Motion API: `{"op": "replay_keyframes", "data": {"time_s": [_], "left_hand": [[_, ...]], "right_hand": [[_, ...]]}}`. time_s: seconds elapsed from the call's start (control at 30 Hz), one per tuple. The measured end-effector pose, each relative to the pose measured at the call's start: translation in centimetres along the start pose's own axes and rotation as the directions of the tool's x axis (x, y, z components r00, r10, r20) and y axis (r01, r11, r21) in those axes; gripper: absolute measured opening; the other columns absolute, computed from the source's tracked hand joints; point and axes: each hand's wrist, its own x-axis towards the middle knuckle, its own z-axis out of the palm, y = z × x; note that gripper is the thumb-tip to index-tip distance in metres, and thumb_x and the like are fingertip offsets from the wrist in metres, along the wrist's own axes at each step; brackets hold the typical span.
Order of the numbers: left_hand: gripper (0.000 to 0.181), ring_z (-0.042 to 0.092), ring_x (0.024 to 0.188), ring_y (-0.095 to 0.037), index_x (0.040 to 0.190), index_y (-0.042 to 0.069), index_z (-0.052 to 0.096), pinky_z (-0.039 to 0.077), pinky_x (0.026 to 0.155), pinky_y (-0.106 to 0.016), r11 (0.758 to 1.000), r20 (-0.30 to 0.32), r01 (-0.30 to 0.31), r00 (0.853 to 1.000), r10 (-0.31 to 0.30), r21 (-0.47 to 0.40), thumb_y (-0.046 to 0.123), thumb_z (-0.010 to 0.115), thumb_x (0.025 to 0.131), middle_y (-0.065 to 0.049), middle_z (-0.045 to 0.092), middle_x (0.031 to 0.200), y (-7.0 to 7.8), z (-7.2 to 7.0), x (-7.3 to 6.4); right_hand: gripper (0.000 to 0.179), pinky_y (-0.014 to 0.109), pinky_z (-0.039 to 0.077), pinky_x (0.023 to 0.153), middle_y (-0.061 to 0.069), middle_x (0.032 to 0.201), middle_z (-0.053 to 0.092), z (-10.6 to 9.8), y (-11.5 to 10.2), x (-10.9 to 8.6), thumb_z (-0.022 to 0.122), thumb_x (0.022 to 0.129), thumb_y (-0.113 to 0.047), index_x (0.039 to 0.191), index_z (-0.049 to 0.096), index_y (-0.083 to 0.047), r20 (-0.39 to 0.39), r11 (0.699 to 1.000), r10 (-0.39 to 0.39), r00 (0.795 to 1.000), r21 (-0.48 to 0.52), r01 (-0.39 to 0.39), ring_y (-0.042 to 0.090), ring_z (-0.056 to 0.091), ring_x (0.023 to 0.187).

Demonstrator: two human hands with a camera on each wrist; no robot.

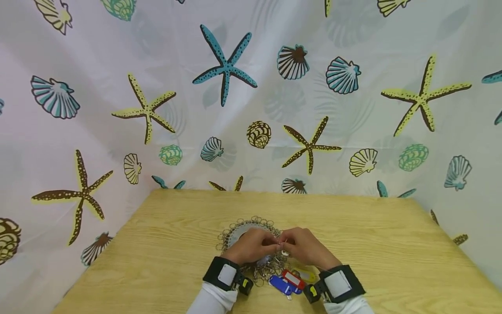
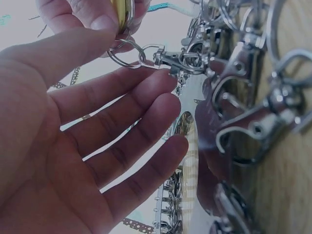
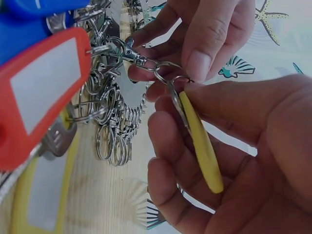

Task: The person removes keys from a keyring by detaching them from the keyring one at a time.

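Observation:
My left hand (image 1: 251, 244) pinches a split ring (image 2: 124, 66) between thumb and forefinger, while its other fingers extend loosely. A metal snap hook (image 2: 170, 59) is linked to that ring and leads to the crowded clasps. My right hand (image 1: 305, 246) grips a yellow key tag (image 3: 204, 151) with a silver key (image 3: 178, 105) against it. The tag's end is right at the split ring, where the fingertips of both hands meet. Under and around the hands lies a round grey disc (image 1: 237, 233) fringed with many snap hooks and rings.
In front of the disc, near my right wrist, lie a red key tag (image 1: 293, 279), blue key tags (image 1: 280, 284) and another yellow key tag (image 1: 307, 274) with keys. All rest on a wood-grain table (image 1: 176, 226). A shell-patterned curtain (image 1: 259, 165) borders it behind and at the sides.

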Motion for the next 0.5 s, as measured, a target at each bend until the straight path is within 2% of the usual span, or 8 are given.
{"op": "replay_keyframes", "data": {"time_s": [0.2,0.5], "left_hand": [[0.019,0.063,0.079,-0.002,0.103,0.013,0.075,0.050,0.072,-0.022,1.000,0.001,0.012,1.000,-0.012,-0.005,0.027,0.064,0.094,0.007,0.071,0.089,-0.05,-0.03,-0.05],[0.014,0.062,0.077,0.000,0.102,0.017,0.074,0.051,0.071,-0.023,1.000,-0.008,-0.016,1.000,0.016,-0.008,0.025,0.066,0.093,0.010,0.070,0.087,-0.13,0.02,0.02]], "right_hand": [[0.010,0.027,0.046,0.055,0.003,0.080,0.066,0.16,-0.02,0.00,0.062,0.095,-0.013,0.091,0.070,-0.009,-0.006,1.000,-0.016,1.000,0.011,0.016,0.010,0.057,0.061],[0.009,0.027,0.046,0.056,0.002,0.079,0.066,0.07,-0.18,-0.12,0.061,0.095,-0.009,0.091,0.069,-0.009,-0.007,1.000,-0.004,1.000,0.007,0.004,0.010,0.057,0.062]]}}
